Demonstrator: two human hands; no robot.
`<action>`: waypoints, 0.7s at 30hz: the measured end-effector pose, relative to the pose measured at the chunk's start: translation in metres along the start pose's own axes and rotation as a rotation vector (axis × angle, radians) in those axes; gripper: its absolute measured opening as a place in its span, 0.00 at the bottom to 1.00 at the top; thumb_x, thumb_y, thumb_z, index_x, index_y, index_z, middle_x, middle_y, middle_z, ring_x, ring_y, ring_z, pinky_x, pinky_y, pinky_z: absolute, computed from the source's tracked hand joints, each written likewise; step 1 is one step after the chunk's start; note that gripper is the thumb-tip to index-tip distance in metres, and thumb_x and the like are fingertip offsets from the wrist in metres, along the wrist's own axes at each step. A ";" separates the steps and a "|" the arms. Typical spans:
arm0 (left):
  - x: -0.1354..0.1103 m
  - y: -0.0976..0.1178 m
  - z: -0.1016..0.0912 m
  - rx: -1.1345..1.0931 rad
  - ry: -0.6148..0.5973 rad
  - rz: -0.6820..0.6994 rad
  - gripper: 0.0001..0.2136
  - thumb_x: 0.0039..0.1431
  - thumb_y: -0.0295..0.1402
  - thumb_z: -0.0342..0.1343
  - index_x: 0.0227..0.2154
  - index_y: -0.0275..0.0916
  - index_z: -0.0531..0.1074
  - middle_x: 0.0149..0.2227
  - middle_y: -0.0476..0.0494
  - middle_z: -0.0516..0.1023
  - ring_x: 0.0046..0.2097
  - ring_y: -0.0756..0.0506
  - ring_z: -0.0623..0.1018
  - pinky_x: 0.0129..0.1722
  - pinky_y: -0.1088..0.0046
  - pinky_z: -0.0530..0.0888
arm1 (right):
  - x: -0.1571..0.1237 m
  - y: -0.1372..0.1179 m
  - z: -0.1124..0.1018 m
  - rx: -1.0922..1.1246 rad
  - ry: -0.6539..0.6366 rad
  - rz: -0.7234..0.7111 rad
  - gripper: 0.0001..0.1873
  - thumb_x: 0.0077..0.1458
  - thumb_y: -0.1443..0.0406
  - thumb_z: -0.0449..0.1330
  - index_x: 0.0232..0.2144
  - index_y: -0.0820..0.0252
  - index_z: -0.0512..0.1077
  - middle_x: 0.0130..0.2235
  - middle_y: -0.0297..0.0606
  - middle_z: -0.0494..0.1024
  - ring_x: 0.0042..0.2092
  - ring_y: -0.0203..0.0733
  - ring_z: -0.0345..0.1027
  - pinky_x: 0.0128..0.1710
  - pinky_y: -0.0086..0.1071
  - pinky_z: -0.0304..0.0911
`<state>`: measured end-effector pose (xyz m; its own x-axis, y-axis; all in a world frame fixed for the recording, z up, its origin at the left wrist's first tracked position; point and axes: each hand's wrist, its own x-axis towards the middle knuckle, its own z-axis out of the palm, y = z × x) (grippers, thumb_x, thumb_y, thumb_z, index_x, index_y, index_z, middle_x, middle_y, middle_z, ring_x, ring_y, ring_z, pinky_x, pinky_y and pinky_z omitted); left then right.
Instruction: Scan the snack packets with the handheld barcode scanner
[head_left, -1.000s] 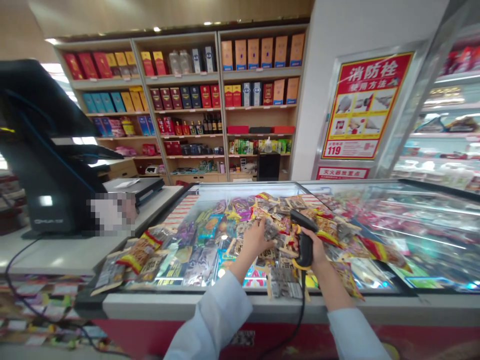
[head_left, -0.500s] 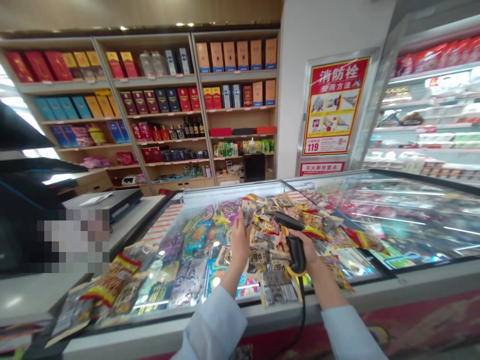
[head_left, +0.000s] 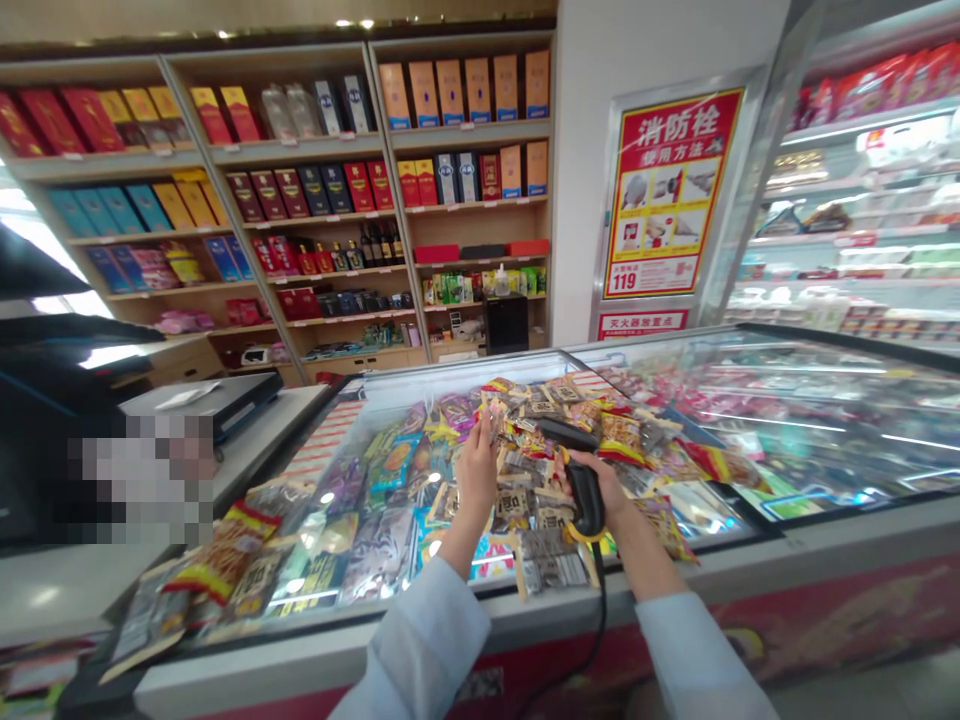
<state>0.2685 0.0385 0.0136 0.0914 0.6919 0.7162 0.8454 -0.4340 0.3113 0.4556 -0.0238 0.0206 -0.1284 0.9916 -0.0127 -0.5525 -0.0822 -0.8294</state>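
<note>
My right hand (head_left: 604,488) is closed around the grip of a black barcode scanner (head_left: 576,466) with a yellow ring at its base, and its cord hangs down over the freezer's front. The scanner head points left toward my left hand. My left hand (head_left: 477,468) is raised above the freezer lid and pinches a small snack packet (head_left: 495,418) upright at its fingertips. Under both hands lies a pile of snack packets (head_left: 534,505) spread over the glass lid of a chest freezer (head_left: 795,545).
More snack packets (head_left: 225,560) lie along the lid's left end. A white counter (head_left: 90,590) with a black checkout terminal (head_left: 45,400) stands at left. Behind are wooden shelves of boxed goods (head_left: 337,190), a red wall poster (head_left: 661,190) and a chilled display (head_left: 862,230) at right.
My left hand lifted a small packet off the pile and raised it in front of the scanner. My view has swung to the right, so the terminal slid toward the left edge.
</note>
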 end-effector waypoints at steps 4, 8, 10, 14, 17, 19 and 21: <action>0.000 0.000 0.000 -0.020 0.000 0.008 0.30 0.58 0.27 0.48 0.62 0.44 0.46 0.52 0.39 0.70 0.48 0.44 0.73 0.41 0.73 0.72 | -0.001 0.002 -0.001 -0.001 0.009 -0.009 0.11 0.44 0.59 0.60 0.23 0.62 0.70 0.19 0.33 0.70 0.18 0.31 0.60 0.15 0.23 0.57; 0.000 0.000 0.000 -0.022 -0.002 0.018 0.30 0.58 0.27 0.49 0.62 0.44 0.46 0.52 0.38 0.70 0.49 0.44 0.73 0.41 0.73 0.72 | 0.000 0.003 -0.002 0.001 0.033 0.009 0.11 0.44 0.59 0.60 0.22 0.62 0.69 0.19 0.32 0.69 0.17 0.31 0.60 0.15 0.23 0.57; 0.000 0.000 0.001 -0.016 -0.004 0.016 0.31 0.58 0.26 0.49 0.62 0.44 0.45 0.53 0.38 0.69 0.49 0.44 0.73 0.41 0.73 0.72 | 0.000 0.003 -0.003 0.005 0.042 0.021 0.11 0.43 0.59 0.60 0.21 0.62 0.69 0.18 0.32 0.69 0.17 0.31 0.60 0.15 0.23 0.57; -0.001 -0.001 0.002 0.014 -0.008 0.007 0.31 0.58 0.26 0.49 0.63 0.43 0.45 0.53 0.37 0.69 0.49 0.45 0.73 0.41 0.74 0.72 | 0.000 0.004 -0.003 -0.004 0.046 0.025 0.12 0.45 0.58 0.59 0.21 0.62 0.69 0.16 0.33 0.69 0.16 0.32 0.59 0.14 0.24 0.56; -0.001 -0.001 0.003 0.049 -0.011 0.010 0.31 0.58 0.26 0.49 0.63 0.44 0.45 0.52 0.37 0.70 0.48 0.45 0.73 0.41 0.75 0.72 | 0.000 0.004 -0.003 -0.007 0.026 0.006 0.12 0.45 0.58 0.59 0.22 0.62 0.69 0.17 0.33 0.69 0.16 0.32 0.59 0.14 0.24 0.56; -0.001 -0.001 0.002 0.058 -0.008 0.012 0.31 0.58 0.27 0.49 0.62 0.44 0.46 0.52 0.38 0.70 0.48 0.45 0.73 0.41 0.75 0.72 | -0.001 0.003 -0.002 0.005 0.007 -0.002 0.11 0.44 0.58 0.59 0.22 0.62 0.69 0.18 0.33 0.70 0.17 0.31 0.59 0.15 0.24 0.56; -0.001 -0.001 0.001 0.052 -0.003 0.009 0.30 0.58 0.27 0.49 0.62 0.43 0.47 0.52 0.39 0.70 0.49 0.45 0.73 0.42 0.75 0.72 | -0.002 0.002 -0.001 0.019 0.001 -0.013 0.11 0.43 0.59 0.60 0.21 0.61 0.69 0.18 0.33 0.70 0.17 0.31 0.60 0.15 0.24 0.57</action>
<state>0.2687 0.0386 0.0115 0.1008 0.6897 0.7171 0.8706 -0.4100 0.2719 0.4550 -0.0255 0.0183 -0.1203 0.9927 -0.0030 -0.5695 -0.0715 -0.8189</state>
